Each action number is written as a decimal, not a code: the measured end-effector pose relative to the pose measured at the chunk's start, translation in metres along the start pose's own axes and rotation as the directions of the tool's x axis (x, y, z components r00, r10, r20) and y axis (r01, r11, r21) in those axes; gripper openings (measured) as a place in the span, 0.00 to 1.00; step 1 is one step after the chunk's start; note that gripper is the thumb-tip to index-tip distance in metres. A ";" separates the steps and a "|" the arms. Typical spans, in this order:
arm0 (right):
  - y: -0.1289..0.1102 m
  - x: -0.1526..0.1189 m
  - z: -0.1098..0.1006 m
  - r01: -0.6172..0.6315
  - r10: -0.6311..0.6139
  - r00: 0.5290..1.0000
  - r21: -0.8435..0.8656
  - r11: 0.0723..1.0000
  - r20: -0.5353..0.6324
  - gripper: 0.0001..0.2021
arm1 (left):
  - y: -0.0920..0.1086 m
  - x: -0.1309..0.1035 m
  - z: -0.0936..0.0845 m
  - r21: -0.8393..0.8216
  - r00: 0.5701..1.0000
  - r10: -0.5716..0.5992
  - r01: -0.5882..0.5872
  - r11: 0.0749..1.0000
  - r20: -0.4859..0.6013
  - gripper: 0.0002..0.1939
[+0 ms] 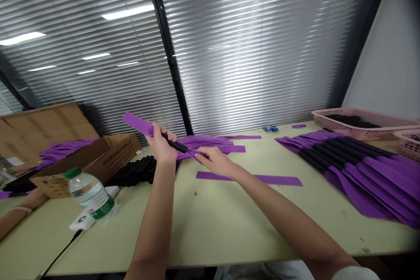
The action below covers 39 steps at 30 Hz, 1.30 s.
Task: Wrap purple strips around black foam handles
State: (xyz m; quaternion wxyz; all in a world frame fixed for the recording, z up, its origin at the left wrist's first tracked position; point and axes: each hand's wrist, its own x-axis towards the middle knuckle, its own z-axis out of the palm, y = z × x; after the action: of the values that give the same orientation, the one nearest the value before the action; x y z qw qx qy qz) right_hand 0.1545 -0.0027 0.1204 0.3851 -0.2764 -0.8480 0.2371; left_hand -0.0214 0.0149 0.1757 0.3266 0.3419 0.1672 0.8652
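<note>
A black tube (175, 143) is gripped in my left hand (162, 142), whose fingers wrap round it. From the tube's upper left end a flat purple strip (138, 123) sticks out. At the tube's other end, my right hand (215, 159) pinches the narrow, bunched purple material that comes out of it. Behind my hands lies a loose pile of purple strips (210, 141). A single purple strip (278, 180) lies flat on the table, passing beneath my right forearm.
Black tubes (136, 170) are heaped beside a cardboard box (114, 157) at left. Nearer stand a bottle (93, 197) and a white device with a cable (82, 221). Another person's arm (19, 214) shows far left. Purple strips with black tubes (348, 155) and a pink basket (361, 131) occupy the right.
</note>
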 end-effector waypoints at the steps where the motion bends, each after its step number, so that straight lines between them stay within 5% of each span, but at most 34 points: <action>1: -0.001 0.000 0.000 -0.006 0.006 1.000 -0.003 1.000 0.010 0.15 | 0.002 0.002 -0.002 0.000 1.000 0.013 -0.013 1.000 -0.006 0.20; 28: -0.007 -0.004 -0.005 -0.046 0.056 0.986 -0.069 0.997 0.156 0.15 | 0.007 0.009 -0.009 0.001 0.999 0.026 -0.026 1.000 -0.030 0.19; 35: -0.003 -0.006 -0.015 -0.114 0.129 0.928 -0.063 0.991 0.349 0.18 | -0.001 0.004 -0.004 0.016 0.996 -0.082 0.081 0.997 0.031 0.20; 39: -0.003 -0.007 -0.029 -0.145 0.161 0.918 -0.073 0.987 0.362 0.21 | -0.007 -0.005 0.004 0.037 0.965 -0.225 0.222 0.974 0.131 0.19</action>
State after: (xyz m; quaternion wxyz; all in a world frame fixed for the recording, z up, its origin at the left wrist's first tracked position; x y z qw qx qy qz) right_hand 0.1799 -0.0040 0.1361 0.1942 -0.3013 -0.8858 0.2949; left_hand -0.0125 0.0168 0.1720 0.4289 0.3820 0.1920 0.7958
